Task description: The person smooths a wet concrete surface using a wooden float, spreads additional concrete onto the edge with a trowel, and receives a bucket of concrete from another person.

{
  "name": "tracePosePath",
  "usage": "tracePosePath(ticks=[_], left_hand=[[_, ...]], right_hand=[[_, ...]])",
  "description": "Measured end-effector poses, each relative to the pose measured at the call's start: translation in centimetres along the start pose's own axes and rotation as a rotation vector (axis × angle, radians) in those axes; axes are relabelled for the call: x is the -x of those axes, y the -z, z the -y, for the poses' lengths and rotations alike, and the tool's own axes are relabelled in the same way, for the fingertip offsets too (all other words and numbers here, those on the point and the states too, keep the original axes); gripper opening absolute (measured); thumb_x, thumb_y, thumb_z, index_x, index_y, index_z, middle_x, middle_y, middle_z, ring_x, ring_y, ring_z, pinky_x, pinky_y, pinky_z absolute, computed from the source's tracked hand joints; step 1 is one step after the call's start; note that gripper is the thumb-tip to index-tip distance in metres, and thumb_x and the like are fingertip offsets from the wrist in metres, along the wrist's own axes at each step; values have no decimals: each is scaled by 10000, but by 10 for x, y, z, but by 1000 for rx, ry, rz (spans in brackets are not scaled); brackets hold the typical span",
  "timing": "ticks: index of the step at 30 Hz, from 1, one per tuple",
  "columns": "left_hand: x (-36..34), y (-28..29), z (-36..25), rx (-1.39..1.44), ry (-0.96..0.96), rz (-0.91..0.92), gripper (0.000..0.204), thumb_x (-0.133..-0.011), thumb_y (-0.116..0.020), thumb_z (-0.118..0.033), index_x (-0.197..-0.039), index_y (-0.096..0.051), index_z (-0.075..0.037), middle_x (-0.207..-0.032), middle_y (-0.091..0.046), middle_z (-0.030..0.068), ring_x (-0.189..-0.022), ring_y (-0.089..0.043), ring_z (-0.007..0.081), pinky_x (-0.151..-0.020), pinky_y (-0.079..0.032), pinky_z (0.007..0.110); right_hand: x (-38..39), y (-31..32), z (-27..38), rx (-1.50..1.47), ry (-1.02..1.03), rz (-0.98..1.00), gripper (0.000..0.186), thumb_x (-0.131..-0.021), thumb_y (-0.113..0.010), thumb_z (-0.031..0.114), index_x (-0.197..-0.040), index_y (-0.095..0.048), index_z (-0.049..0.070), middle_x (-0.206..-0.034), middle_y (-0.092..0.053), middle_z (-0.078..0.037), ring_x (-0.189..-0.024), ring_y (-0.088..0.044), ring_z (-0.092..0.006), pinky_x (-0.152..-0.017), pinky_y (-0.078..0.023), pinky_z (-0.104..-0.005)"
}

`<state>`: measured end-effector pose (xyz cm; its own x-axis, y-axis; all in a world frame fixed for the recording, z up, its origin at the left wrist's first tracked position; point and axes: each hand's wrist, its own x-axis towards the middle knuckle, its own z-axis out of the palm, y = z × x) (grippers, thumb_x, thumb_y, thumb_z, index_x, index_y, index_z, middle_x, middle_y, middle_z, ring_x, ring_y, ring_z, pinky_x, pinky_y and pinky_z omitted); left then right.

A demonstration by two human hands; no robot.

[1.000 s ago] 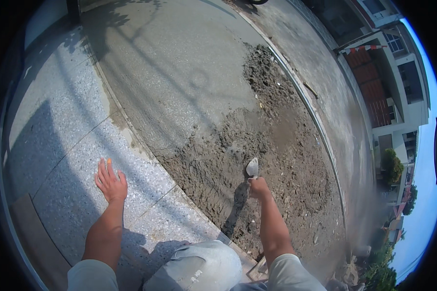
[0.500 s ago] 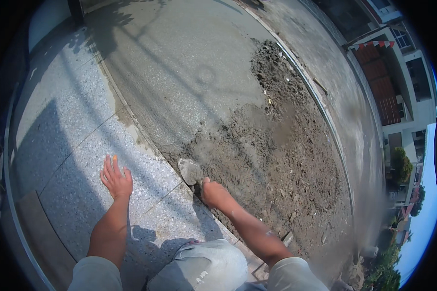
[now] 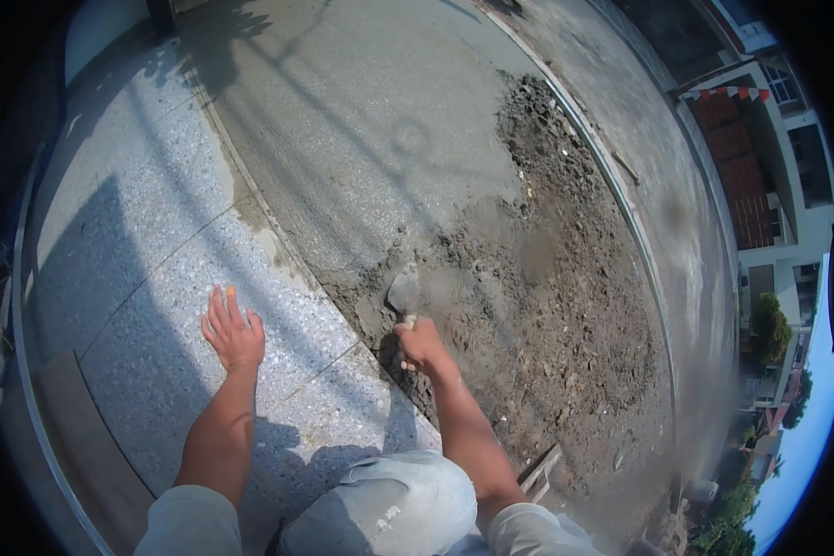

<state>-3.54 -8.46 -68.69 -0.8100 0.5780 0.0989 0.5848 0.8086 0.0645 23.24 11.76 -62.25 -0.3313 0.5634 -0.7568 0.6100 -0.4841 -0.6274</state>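
My right hand [image 3: 422,344] grips the handle of a small trowel [image 3: 403,293], whose blade rests on wet grey mortar [image 3: 510,278] close to the edge of the speckled stone slab [image 3: 157,241]. My left hand [image 3: 233,331] lies flat on that slab, fingers spread, holding nothing. The mortar is rough and lumpy to the right of the trowel and smoothed further away, up the strip. My knee [image 3: 380,505] in light trousers shows at the bottom.
A smoothed concrete surface [image 3: 361,120] stretches ahead. A thin straight rail [image 3: 621,213] borders the mortar on the right. A wooden piece [image 3: 539,473] lies near my right elbow. Buildings [image 3: 760,157] and trees [image 3: 769,329] stand below at the right.
My right hand swept the trowel left to the slab edge, then moved it slightly right and forward on the mortar. My left hand stayed planted on the slab.
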Motion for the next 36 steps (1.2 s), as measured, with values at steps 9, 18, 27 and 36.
tracePosePath(ticks=[9,18,27,36], left_hand=[[0,4,1,39,-3,33,571,-946,-487,-332,-1475,-385,-142,-1589,-278,58,-1486,-230,219,-1190,-148,485],[3,0,1,14,-7,16,568,-945,-496,-324,-1472,-389,-144,-1581,-293,56,-1481,-240,220,-1188,-154,479],[2,1,2,45,4,39,575,-945,-497,-331,-1478,-383,-149,-1583,-294,44,-1480,-244,213,-1190,-154,477],[2,-4,4,21,-4,4,565,-948,-490,-336,-1475,-392,-156,-1580,-298,33,-1478,-249,209,-1189,-157,476]], right_hand=[[10,-38,-24,984,350,-176,233,-867,-519,78,-1046,-542,-69,-887,-682,-293,-832,-678,-461,-737,-541,-533],[37,16,-31,361,-178,-144,335,-879,-614,172,-1061,-559,-105,-914,-686,-300,-854,-695,-424,-738,-547,-483],[63,46,-85,1005,69,-260,321,-884,-594,196,-1091,-532,-42,-943,-665,-340,-920,-648,-511,-808,-533,-544],[91,-19,-112,807,127,-103,297,-898,-581,206,-1047,-514,-41,-872,-665,-315,-858,-656,-498,-792,-525,-543]])
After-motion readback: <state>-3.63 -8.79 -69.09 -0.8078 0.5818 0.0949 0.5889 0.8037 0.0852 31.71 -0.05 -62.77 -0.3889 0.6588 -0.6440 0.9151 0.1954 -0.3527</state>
